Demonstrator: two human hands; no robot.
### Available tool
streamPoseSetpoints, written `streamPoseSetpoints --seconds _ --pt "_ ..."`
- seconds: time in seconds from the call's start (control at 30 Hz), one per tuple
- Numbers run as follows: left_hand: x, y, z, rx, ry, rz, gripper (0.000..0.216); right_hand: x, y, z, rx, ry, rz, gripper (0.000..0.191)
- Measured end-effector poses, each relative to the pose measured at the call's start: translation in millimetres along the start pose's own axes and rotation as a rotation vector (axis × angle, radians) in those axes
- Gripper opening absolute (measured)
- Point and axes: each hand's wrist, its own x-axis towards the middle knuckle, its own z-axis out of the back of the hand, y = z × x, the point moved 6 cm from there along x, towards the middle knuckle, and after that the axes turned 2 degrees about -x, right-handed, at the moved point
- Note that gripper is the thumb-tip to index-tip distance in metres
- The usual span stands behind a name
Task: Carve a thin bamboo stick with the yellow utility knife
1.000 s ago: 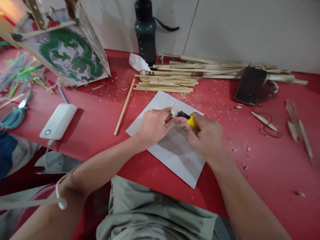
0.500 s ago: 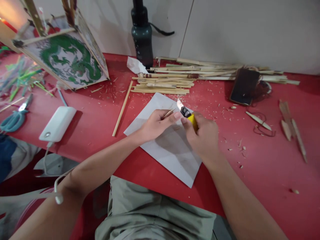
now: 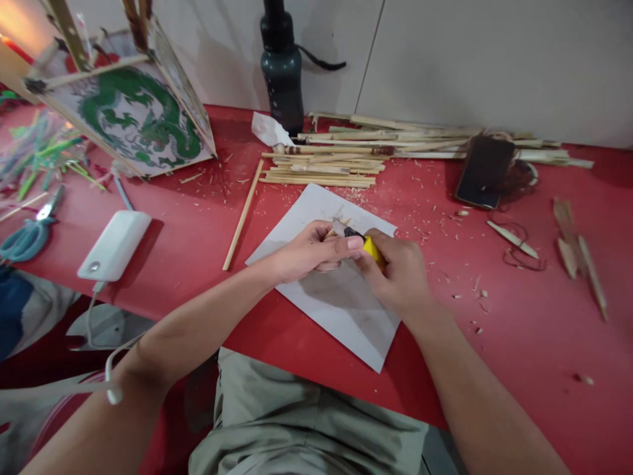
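Over a white sheet of paper point(image 3: 346, 310) on the red table point(image 3: 519, 316), my left hand point(image 3: 306, 251) pinches a thin bamboo sliver point(image 3: 330, 232) whose tip pokes out past the fingers. My right hand point(image 3: 395, 270) grips a yellow utility knife point(image 3: 368, 245); its blade rests against the sliver, right beside my left thumb. Both hands are closed and touch each other at the fingertips.
A bundle of bamboo sticks point(image 3: 321, 168) and longer strips lie behind the paper, by a dark bottle point(image 3: 281, 72). A phone point(image 3: 484, 171) is at the right, a lantern with a green dragon point(image 3: 133, 112), a white power bank point(image 3: 115, 245) and scissors point(image 3: 24, 237) at the left. Shavings litter the table.
The knife blade, raised and pointing away half a second ago, has come back down onto the sliver next to my left thumb. The left hand has closed more tightly.
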Motion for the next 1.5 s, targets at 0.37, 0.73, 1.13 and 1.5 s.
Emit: streamPoseSetpoints --seconds 0.37,0.73,1.13,1.5 --pt "0 -4 14 0.461 -0.234 -0.164 0.061 -3 0 8 -0.381 -0.111 -0.029 0.051" --pt "0 6 4 0.195 -0.170 -0.102 0.071 -2 4 7 -0.143 -0.060 -0.024 0.048" --pt "-3 7 0 0.086 -0.071 -0.027 0.066 -2 1 7 -0.130 -0.005 0.008 0.046" --pt "-6 1 11 0.509 -0.364 -0.187 0.066 -1 -3 7 -0.329 -0.089 -0.056 0.048"
